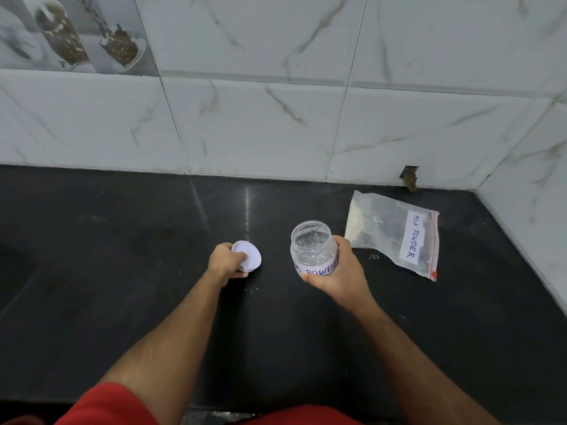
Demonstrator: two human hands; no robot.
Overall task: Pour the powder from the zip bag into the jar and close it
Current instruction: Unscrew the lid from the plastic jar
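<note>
The right hand [339,273] grasps an open, clear jar [313,248] standing on the black desk [122,286]; the left hand [226,262] grasps its white lid [249,256] just beside. The sealed zip bag [394,233], holding pale powder, lies flat behind the right hand, near the tiled wall [276,118].

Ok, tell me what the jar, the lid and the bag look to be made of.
Jar: clear, glossy plastic by the look; the counter shows through its wall, and a paper label is stuck on.
Lid: opaque white, probably plastic, smooth with a soft sheen.
Bag: thin transparent plastic film, creased and shiny, with a red zip strip and a white label.
</note>
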